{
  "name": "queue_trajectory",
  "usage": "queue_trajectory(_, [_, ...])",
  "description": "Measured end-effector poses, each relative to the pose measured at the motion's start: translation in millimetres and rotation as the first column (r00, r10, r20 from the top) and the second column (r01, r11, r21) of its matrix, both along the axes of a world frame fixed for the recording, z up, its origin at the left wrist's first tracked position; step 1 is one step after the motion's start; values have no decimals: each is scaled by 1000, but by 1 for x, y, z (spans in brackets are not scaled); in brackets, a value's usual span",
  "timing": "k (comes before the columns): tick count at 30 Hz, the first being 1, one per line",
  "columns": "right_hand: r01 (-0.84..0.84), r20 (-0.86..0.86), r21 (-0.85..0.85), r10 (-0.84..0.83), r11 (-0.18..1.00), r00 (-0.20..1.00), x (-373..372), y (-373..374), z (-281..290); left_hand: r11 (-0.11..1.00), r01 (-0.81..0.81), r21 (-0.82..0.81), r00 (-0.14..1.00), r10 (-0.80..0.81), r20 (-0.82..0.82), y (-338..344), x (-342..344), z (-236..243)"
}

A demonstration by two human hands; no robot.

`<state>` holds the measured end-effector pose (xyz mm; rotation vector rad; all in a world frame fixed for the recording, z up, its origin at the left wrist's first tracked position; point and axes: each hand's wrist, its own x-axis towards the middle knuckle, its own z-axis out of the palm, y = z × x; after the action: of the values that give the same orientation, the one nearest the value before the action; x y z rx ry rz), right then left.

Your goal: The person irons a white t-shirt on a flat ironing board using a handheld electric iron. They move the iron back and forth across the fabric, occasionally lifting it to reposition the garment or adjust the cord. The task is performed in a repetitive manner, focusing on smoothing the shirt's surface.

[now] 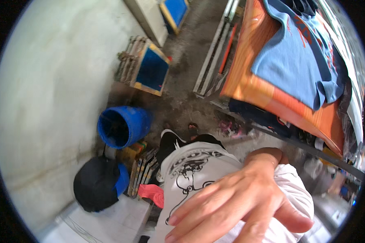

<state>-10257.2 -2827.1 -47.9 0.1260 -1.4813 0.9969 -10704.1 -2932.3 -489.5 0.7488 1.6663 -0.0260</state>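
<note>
My right hand (243,198) is raised close to the camera, its back turned up. The fingers point down toward the lower edge and are spread, with the thumb out to the right. Nothing shows in its grasp, though the palm side is hidden. Behind it are the white printed shirt (198,162) and sleeve that I wear. My left hand is out of the picture. At the upper right a light-blue garment (292,60) with red print lies on an orange wood-patterned table top (247,87).
On the left stands an open blue barrel (140,123), with a black cloth (95,184) over another blue container below it. Framed screens (152,71) lean near the wall, and more frames (141,172) stand upright. Pink cloth (152,195) lies beside me. Metal rails (215,52) flank the table.
</note>
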Motion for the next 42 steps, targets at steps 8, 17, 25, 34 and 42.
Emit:
queue_trajectory(8, [867,823,-105,-447,487,351,24,106,-130,897,425,-123,887,-440,-141,292,54,-17])
queue_trajectory(17, [752,883,-468,-273,-464,381,40,160,-214,634,772,51,635,-766,-99,702,366,57])
queue_trajectory(25, [594,876,-482,-330,-644,352,142,241,-239,368,729,577,194,-920,342,708,832,172])
queue_trajectory(34, [531,732,-632,-659,-564,172,351,338,-223,-382,641,665,-156,-914,-375,875,958,94])
queue_trajectory(42, [110,673,-739,-717,-665,184,522,392,-166,249,936,-250,204,-960,-194,957,858,-11])
